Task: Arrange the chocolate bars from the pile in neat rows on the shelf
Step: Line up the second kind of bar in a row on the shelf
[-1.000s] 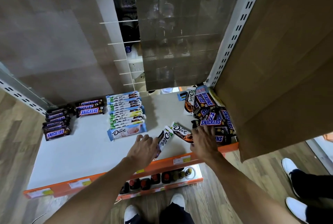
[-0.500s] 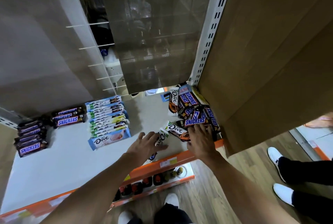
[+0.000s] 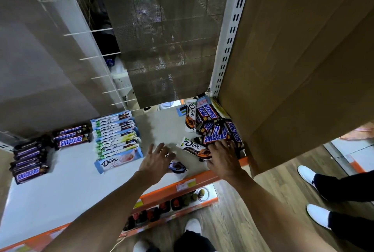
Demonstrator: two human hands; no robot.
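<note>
Left hand (image 3: 156, 159) has dropped, fingers spread, onto a Dove bar (image 3: 177, 166); right hand (image 3: 222, 155) splays over the pile (image 3: 214, 126), three rows (image 3: 116, 132) done.

left hand (image 3: 156, 159): now covers loose Dove bar (image 3: 176, 166), only its dark end showing | right hand (image 3: 221, 157): shifted from shelf front onto pile (image 3: 217, 125), fingertips on Snickers bar (image 3: 215, 138) | view: swung right

The bar wrappers (image 3: 214, 137) look like glossy plastic, the shelf (image 3: 60, 191) is smooth matt grey, the floor (image 3: 232, 221) has wood grain
</note>
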